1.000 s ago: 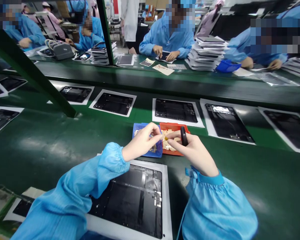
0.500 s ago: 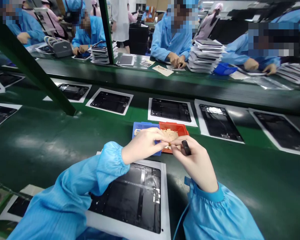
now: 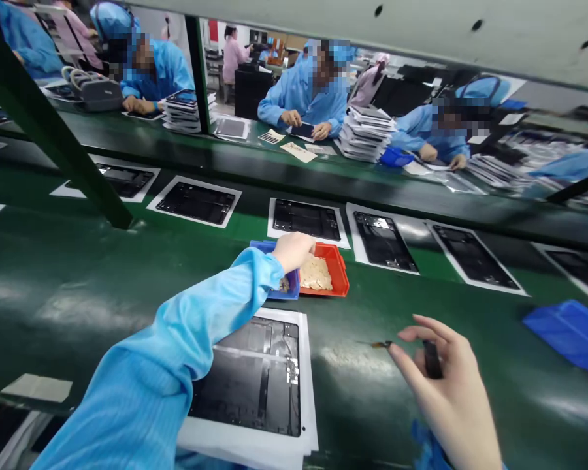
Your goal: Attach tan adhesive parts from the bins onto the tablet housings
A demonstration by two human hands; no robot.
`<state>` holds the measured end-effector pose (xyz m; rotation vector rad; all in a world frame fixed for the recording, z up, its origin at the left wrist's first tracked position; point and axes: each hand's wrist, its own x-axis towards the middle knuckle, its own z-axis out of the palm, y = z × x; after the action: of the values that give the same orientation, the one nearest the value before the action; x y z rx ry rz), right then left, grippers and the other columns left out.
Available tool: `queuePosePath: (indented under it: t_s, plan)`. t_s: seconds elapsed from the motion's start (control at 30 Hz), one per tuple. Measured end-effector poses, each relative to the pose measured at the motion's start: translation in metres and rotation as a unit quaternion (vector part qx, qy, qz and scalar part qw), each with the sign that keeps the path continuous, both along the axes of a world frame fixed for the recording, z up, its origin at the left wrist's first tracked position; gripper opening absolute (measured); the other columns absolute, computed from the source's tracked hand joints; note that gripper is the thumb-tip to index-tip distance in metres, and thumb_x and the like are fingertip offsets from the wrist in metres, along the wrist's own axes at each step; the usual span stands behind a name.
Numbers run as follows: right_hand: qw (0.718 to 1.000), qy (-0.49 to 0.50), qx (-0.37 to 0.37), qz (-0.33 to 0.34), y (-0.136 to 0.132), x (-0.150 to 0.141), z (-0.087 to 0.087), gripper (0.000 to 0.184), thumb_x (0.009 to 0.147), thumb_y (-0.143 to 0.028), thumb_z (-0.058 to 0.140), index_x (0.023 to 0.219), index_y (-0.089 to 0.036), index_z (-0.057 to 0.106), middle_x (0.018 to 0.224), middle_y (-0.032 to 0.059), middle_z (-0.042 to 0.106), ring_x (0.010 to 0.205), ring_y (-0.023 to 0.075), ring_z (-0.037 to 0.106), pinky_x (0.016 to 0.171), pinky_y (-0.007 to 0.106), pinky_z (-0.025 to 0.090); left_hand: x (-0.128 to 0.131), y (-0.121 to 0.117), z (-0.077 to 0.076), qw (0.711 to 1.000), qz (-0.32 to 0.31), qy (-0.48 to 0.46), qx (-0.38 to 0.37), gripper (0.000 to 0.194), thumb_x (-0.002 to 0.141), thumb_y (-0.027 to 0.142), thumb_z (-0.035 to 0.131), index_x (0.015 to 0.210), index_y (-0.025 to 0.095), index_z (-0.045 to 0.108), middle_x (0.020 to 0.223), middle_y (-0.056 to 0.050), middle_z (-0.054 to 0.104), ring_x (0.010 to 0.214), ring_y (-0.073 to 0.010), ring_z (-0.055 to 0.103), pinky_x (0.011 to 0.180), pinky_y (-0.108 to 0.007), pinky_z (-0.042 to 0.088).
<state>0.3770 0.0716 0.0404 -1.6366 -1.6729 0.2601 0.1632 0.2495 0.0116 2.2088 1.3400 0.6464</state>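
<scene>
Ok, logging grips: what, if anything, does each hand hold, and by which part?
Right hand: thin piece, by its dark end at the thumb; black object, held part unclear. Left hand: cannot tell, fingertips hidden.

Reaching far forward with the left arm (image 3: 151, 372), slanting it from the lower left toward the middle. Bending the left hand (image 3: 295, 251) over at the wrist (image 3: 281, 258), facing its back upward and pointing its fingertips down, mostly out of sight. Holding the right hand (image 3: 453, 378) nearer the body and off to the right, the 2 hands lying well apart. Angling it up and leftward from the right wrist (image 3: 477, 434). Holding the thumb (image 3: 414, 375) tip close beneath the fingers (image 3: 441, 329), extending these leftward and bending them loosely.
</scene>
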Motion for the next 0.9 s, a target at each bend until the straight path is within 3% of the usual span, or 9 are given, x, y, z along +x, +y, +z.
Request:
queuePosePath:
  t_s: [0.07, 0.13, 0.23, 0.33, 0.47, 0.57, 0.67, 0.77, 0.9]
  plan:
    - [0.999, 0.019, 0.014, 0.027, -0.009, -0.008, -0.002, 0.049, 0.076, -0.045, 0.065, 0.116, -0.024, 0.047, 0.088, 0.0038, 0.058, 0.063, 0.0141, 0.053, 0.047, 0.024, 0.040, -0.005, -0.022, 0.008, 1.000, -0.028, -0.006, 0.004, 0.015, 0.085, 0.025, 0.056, 0.081, 0.014, 0.065, 0.082, -0.006, 0.066, 0.079, -0.0184, 0.062, 0.073, -0.028, 0.047]
    - [0.996, 0.043, 0.006, 0.080, -0.014, -0.021, -0.004, 0.052, 0.077, -0.044, 0.066, 0.121, -0.024, 0.045, 0.089, 0.0035, 0.056, 0.054, 0.0101, 0.048, 0.043, 0.022, 0.039, -0.015, -0.055, 0.016, 0.990, -0.132, -0.042, 0.005, 0.022, 0.092, 0.033, 0.048, 0.089, 0.017, 0.063, 0.086, -0.002, 0.066, 0.079, -0.0139, 0.062, 0.073, -0.024, 0.047]
    - [0.982, 0.066, -0.030, 0.177, -0.014, -0.048, -0.009, 0.058, 0.078, -0.041, 0.068, 0.127, -0.026, 0.040, 0.089, 0.0026, 0.054, 0.046, 0.0058, 0.041, 0.039, 0.020, 0.036, -0.038, -0.102, 0.019, 0.921, -0.363, -0.139, -0.008, 0.022, 0.094, 0.033, 0.044, 0.097, 0.017, 0.059, 0.093, -0.003, 0.066, 0.083, -0.0126, 0.061, 0.076, -0.020, 0.046]
    - [0.966, 0.069, -0.046, 0.245, -0.009, -0.075, -0.012, 0.062, 0.078, -0.038, 0.069, 0.130, -0.027, 0.038, 0.087, 0.0012, 0.054, 0.046, 0.0053, 0.040, 0.040, 0.019, 0.036, -0.064, -0.130, 0.013, 0.887, -0.424, -0.185, 0.000, 0.018, 0.091, 0.032, 0.050, 0.091, 0.016, 0.058, 0.081, -0.004, 0.065, 0.072, -0.0127, 0.059, 0.069, -0.020, 0.046]
    - [0.954, 0.095, -0.047, 0.281, -0.007, -0.097, -0.015, 0.050, 0.079, -0.030, 0.068, 0.125, -0.027, 0.046, 0.081, -0.0008, 0.056, 0.045, 0.0056, 0.039, 0.041, 0.019, 0.035, -0.097, -0.143, 0.009, 0.910, -0.355, -0.205, 0.052, 0.015, 0.090, 0.024, 0.050, 0.078, 0.016, 0.057, 0.072, -0.003, 0.063, 0.066, -0.0122, 0.056, 0.066, -0.021, 0.044]
    - [0.951, 0.225, 0.042, 0.206, -0.008, -0.108, -0.013, 0.018, 0.087, -0.033, 0.057, 0.102, -0.025, 0.062, 0.075, 0.0000, 0.055, 0.054, 0.0094, 0.046, 0.048, 0.021, 0.039, -0.120, -0.150, 0.014, 0.950, -0.194, -0.239, 0.056, 0.016, 0.089, 0.019, 0.048, 0.074, 0.016, 0.053, 0.070, -0.001, 0.060, 0.064, -0.0105, 0.053, 0.062, -0.020, 0.042]
    - [0.913, 0.346, 0.115, 0.183, -0.007, -0.121, -0.009, 0.042, 0.089, -0.056, 0.043, 0.081, -0.022, 0.067, 0.072, 0.0029, 0.053, 0.063, 0.0137, 0.049, 0.054, 0.026, 0.041, -0.134, -0.152, 0.017, 0.962, -0.061, -0.262, 0.055, 0.016, 0.087, 0.016, 0.046, 0.071, 0.016, 0.050, 0.065, 0.002, 0.054, 0.060, -0.0090, 0.049, 0.059, -0.020, 0.039]
    - [0.900, 0.388, 0.074, 0.186, -0.006, -0.134, -0.005, 0.052, 0.086, -0.064, 0.044, 0.068, -0.020, 0.066, 0.054, 0.0000, 0.045, 0.048, 0.0109, 0.040, 0.043, 0.024, 0.032, -0.138, -0.151, 0.018, 0.958, -0.023, -0.279, 0.064, 0.013, 0.083, 0.014, 0.049, 0.070, 0.016, 0.049, 0.063, 0.003, 0.052, 0.058, -0.0080, 0.046, 0.056, -0.019, 0.037]
    - [0.907, 0.407, 0.003, 0.109, -0.012, -0.148, -0.007, 0.019, 0.076, -0.037, 0.071, 0.090, -0.023, 0.068, 0.060, -0.0002, 0.058, 0.049, 0.0119, 0.052, 0.045, 0.024, 0.044, -0.135, -0.151, 0.019, 0.955, -0.009, -0.288, 0.069, 0.012, 0.076, 0.011, 0.053, 0.067, 0.016, 0.049, 0.063, 0.004, 0.052, 0.056, -0.0070, 0.045, 0.055, -0.018, 0.038]
